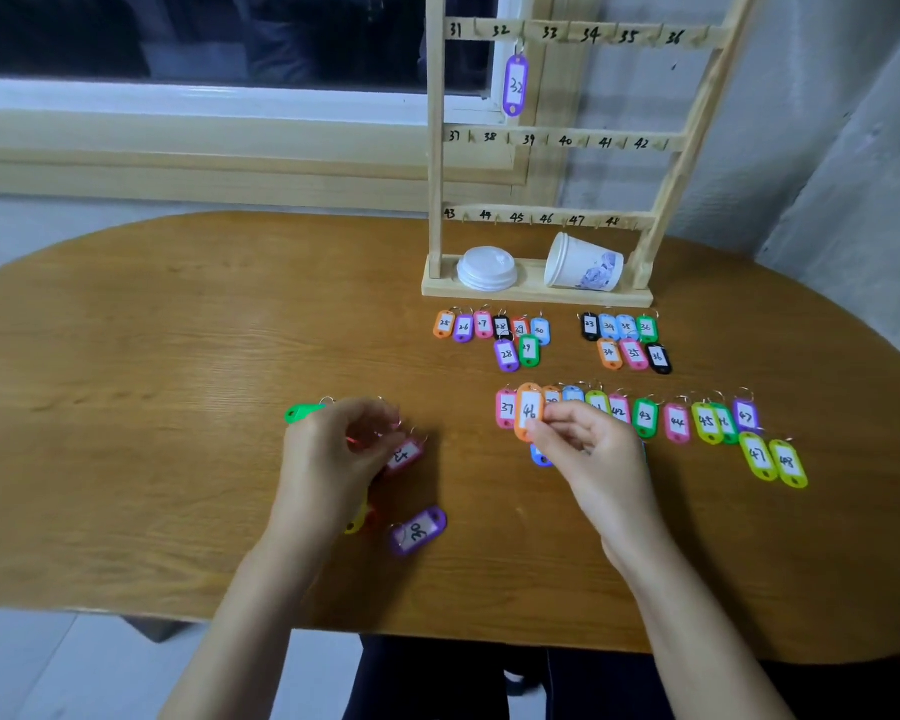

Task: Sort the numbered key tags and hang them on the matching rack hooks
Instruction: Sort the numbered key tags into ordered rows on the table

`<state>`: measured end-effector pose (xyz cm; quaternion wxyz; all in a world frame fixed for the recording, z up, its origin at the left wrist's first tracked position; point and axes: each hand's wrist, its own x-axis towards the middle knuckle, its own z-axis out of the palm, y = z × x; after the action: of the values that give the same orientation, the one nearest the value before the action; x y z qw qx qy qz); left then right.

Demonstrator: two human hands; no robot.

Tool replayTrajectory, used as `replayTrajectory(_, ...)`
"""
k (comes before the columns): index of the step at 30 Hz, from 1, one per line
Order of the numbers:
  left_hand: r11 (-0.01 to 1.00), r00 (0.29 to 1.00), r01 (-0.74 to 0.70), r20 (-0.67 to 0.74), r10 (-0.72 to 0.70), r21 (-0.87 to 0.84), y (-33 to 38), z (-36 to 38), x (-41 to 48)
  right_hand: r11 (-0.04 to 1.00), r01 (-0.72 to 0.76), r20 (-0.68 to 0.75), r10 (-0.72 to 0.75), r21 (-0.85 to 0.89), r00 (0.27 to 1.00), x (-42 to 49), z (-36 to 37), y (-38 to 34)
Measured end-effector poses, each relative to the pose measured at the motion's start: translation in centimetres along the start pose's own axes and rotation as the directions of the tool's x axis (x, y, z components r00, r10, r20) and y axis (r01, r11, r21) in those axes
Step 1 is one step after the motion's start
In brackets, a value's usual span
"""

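My right hand (588,449) pinches an orange tag marked 46 (528,410), held upright over the left end of a row of tags numbered 37 to 48 (645,415). My left hand (333,454) closes over a small unsorted pile and grips a pink tag (404,456) by its ring. A green tag (302,412) pokes out behind that hand, and a purple tag marked 30 (418,531) lies loose nearer me. The wooden rack (661,194) stands at the back, with a purple tag 32 (514,85) hanging on hook 32.
Two sorted groups lie before the rack: tags 25 to 30 (492,332) and tags 33 to 36 (627,340). A stack of white lids (487,268) and a tipped paper cup (583,263) rest on the rack's base. The table's front edge (437,628) is close to my body.
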<state>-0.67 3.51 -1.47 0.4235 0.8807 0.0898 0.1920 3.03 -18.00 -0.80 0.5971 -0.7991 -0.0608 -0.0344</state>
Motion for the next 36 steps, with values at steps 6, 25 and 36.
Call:
replayTrajectory(6, 0.983, 0.996, -0.083, 0.048, 0.076, 0.164, -0.1, 1.1, -0.4, 1.0, -0.012, -0.01, 0.012, 0.006, 1.0, -0.1, -0.3, 0.1)
replayTrajectory(25, 0.966, 0.984, -0.159, 0.113, 0.138, 0.205, 0.3, 2.5, 0.3, 0.999, -0.034, -0.021, 0.034, 0.009, 0.999, -0.2, -1.4, 1.1)
replayTrajectory(36, 0.986, 0.994, -0.113, -0.001, 0.114, -0.125, 2.9, 3.5, 0.5, 0.996, -0.009, -0.108, 0.019, 0.093, 0.994, 0.3, -4.4, 1.1)
